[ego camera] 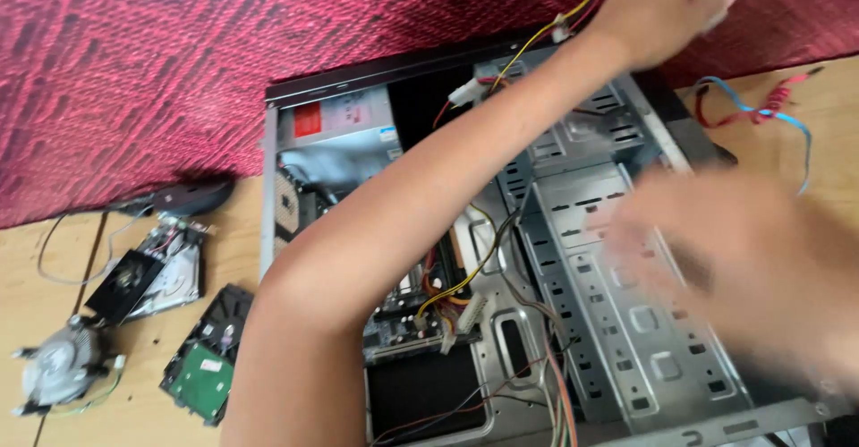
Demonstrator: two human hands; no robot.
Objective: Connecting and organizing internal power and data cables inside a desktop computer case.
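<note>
An open computer case (pixel 268 196) lies on its side on a wooden surface. My left arm reaches across it from the lower left. My left hand (pixel 658 4) is at the case's far top corner, beside yellow and black wires with a white plug (pixel 465 93). Its fingers are curled and motion-blurred at the frame edge, so whether they hold something is unclear. My right hand (pixel 743 259) is blurred, its fingers spread over the grey metal drive cage (pixel 617 322), with nothing seen in it. The motherboard (pixel 403 313) and power supply (pixel 340 120) show inside the case.
On the wood to the left lie a hard drive with a green board (pixel 204 368), a round cooler fan (pixel 61 368), a card with a black fan (pixel 148 272) and a black mouse (pixel 188 198). Red and blue flat cables (pixel 761 107) lie at the right. Red fabric (pixel 134 62) covers the back.
</note>
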